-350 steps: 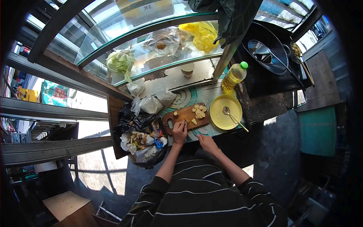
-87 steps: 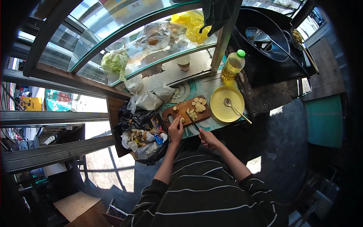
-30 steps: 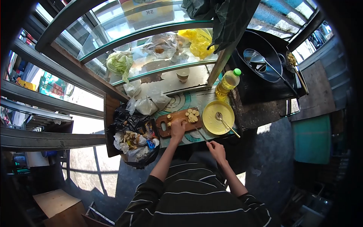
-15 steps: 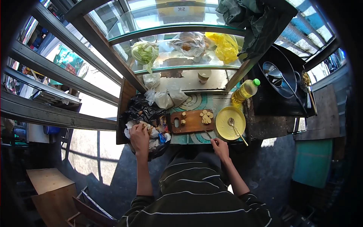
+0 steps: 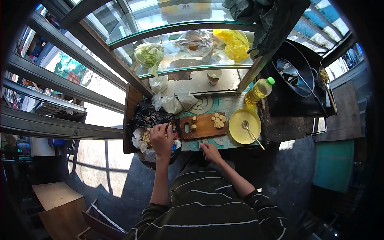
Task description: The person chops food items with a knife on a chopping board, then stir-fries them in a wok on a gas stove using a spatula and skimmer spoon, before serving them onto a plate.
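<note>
My left hand (image 5: 161, 140) is above the right part of a black bag of scraps (image 5: 141, 116), its fingers curled together. Whatever they may hold is hidden from view. Low at the counter's front edge, my right hand (image 5: 211, 153) is closed on a knife, whose blade is mostly hard to see here. Just beyond both hands lies a brown wooden cutting board (image 5: 196, 133) with a slot handle. Several pale round slices (image 5: 219, 120) are grouped at its right end, and two small pale pieces (image 5: 194, 127) sit toward the left.
Right of the board stands a yellow bowl (image 5: 236, 132) holding a spoon (image 5: 253, 136). Behind it is an oil bottle (image 5: 259, 94) with a green cap. A wok (image 5: 294, 84) is at far right. White plastic bags (image 5: 173, 105) lie behind the board, below a glass case with lettuce (image 5: 149, 56).
My left hand has moved right, from over the scraps toward the board. My right hand has shifted left along the front edge, bringing the knife with it.
</note>
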The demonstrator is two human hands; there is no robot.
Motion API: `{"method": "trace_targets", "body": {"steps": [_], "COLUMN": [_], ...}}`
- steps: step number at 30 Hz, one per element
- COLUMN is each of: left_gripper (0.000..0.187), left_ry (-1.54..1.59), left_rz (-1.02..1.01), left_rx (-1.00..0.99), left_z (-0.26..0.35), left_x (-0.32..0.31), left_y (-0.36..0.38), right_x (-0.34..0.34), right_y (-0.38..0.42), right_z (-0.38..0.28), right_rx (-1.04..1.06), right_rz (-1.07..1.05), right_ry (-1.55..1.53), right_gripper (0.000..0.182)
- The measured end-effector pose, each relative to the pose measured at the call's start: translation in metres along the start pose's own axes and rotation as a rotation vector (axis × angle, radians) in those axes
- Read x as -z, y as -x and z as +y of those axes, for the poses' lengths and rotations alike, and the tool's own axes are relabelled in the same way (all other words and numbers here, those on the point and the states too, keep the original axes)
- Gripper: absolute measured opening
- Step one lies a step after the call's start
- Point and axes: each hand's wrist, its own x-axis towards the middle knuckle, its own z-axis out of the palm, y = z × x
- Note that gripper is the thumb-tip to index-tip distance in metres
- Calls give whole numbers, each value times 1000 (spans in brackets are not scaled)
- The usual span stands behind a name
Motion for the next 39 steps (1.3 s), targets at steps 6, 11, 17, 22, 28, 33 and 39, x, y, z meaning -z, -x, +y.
{"method": "trace_targets", "body": {"steps": [6, 11, 17, 22, 28, 33, 39], "left_gripper": [21, 35, 28, 22, 23, 23, 21], "left_ry": [403, 302, 304, 302, 312, 313, 359], "left_rz": [-328, -260, -265, -323, -355, -299, -282], "left_rx": [-88, 12, 39, -48, -38, -64, -71], "left_z": [28, 14, 0, 1, 6, 4, -1], "left_x": [-89, -142, -167, -151, -140, -139, -143], "left_y": [13, 15, 19, 30, 54, 57, 59], "right_x": [-6, 15, 26, 23, 20, 12, 10], "right_y": [-9, -6, -5, -1, 20, 10, 17], "right_z": [16, 30, 31, 32, 8, 37, 29], "right_rx": [-87, -96, -72, -49, -53, 149, 147], "right_rz": [36, 116, 175, 190, 127, 235, 245], "right_ry": [-209, -229, -195, -174, -50, 184, 245], "right_gripper": [37, 38, 38, 40, 39, 39, 39]}}
